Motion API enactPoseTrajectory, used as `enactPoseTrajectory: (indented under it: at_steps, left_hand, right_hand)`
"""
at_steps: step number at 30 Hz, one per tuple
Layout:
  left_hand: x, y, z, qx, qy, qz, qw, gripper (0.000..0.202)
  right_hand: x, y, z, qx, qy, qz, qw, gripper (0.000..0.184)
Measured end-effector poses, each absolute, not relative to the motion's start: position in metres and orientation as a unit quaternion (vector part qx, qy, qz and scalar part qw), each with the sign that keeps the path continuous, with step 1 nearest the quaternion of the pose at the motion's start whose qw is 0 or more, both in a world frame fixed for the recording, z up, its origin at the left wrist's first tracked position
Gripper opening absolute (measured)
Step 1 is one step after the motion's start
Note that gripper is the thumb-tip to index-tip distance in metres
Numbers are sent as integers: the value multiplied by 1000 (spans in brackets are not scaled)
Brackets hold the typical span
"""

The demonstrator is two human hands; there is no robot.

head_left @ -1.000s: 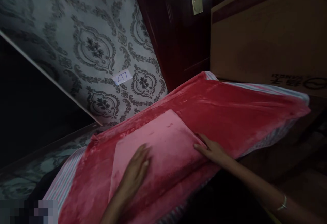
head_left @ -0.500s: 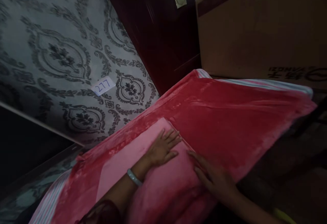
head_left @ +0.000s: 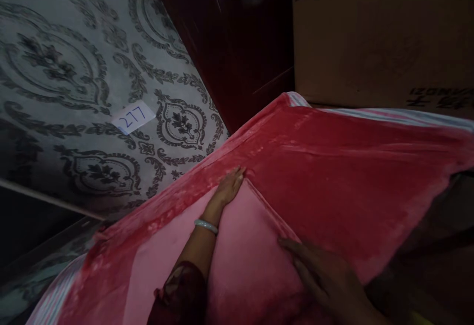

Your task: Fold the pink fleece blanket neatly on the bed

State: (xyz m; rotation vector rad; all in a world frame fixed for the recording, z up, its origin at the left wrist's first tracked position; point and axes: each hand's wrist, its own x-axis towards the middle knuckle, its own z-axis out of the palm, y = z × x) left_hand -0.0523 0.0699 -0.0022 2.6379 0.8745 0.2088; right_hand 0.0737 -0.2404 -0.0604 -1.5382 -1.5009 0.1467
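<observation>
A folded pink cloth [head_left: 255, 236] lies on a red plush blanket [head_left: 333, 177] spread over a striped sheet. My left hand [head_left: 230, 184], with a pale bangle at its wrist, rests flat on the far corner of the pink cloth, fingers stretched toward the red blanket. Near the cloth's right edge is my right hand [head_left: 322, 270], dark and partly shadowed. Its fingers point left and lie apart along that edge, with nothing visibly gripped. The lower part of the pink cloth bunches up in shadow at the bottom.
Patterned wallpaper [head_left: 111, 83] with a paper marked 277 [head_left: 134, 117] borders the blanket on the left. Behind stands a dark red wooden panel [head_left: 237, 38]. A large cardboard box [head_left: 377, 38] is at the back right. The striped sheet [head_left: 400, 116] shows at the blanket's far edge.
My left hand has slid forward from the middle of the pink cloth to its far corner. My right hand stays by the right edge, a little lower in view. The camera view has shifted.
</observation>
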Motion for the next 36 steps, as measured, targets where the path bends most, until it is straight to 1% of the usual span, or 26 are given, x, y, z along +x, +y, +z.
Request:
enactPoseTrajectory:
  at_steps: [4,8,10,12,15,17,19,20,22,24,25,27,30,33,36]
  left_hand:
    - [-48,62,6,934,318,61,151,57]
    - [-41,46,31,928,364,57,53,58]
    - [-44,34,46,923,378,63,29,59]
    - [-54,17,60,930,355,75,51,60]
    - [-83,-21,76,954,266,86,111,61]
    - [-105,-51,83,959,221,93,148,60]
    - [-125,-80,87,956,209,101,182,58]
    - [-133,-92,87,952,210,103,196,56]
    - [-144,-109,85,946,216,109,217,55]
    - [-149,-117,79,943,223,115,221,55]
    - [-150,-118,75,943,227,112,216,56]
    - [-151,-116,65,950,234,81,191,57]
    - [-152,-108,50,968,215,5,126,60]
    - [-154,-87,41,978,195,-15,72,62]
    - [-157,-50,37,969,241,-2,57,59]
  right_hand:
    - [74,-240,-56,-634,-606,77,474,38]
    - [72,-239,-56,-641,-591,110,477,40]
    - [74,-240,-55,-639,-590,131,475,42]
    - [81,-240,-52,-635,-595,160,466,43]
    - [98,-243,-38,-625,-625,185,429,47]
    - [107,-243,-21,-624,-648,136,415,48]
    - [106,-243,0,-605,-669,58,428,44]
    - [100,-241,9,-580,-686,32,437,42]
    - [81,-237,21,-497,-749,19,437,36]
    - [58,-230,21,-399,-826,37,397,34]
    - [48,-227,17,-360,-857,49,366,37]
    - [35,-223,2,-315,-894,69,312,51]
    - [34,-224,-18,-317,-904,109,266,72]
    - [40,-228,-24,-324,-900,156,246,79]
    - [42,-229,-21,-318,-899,188,237,79]
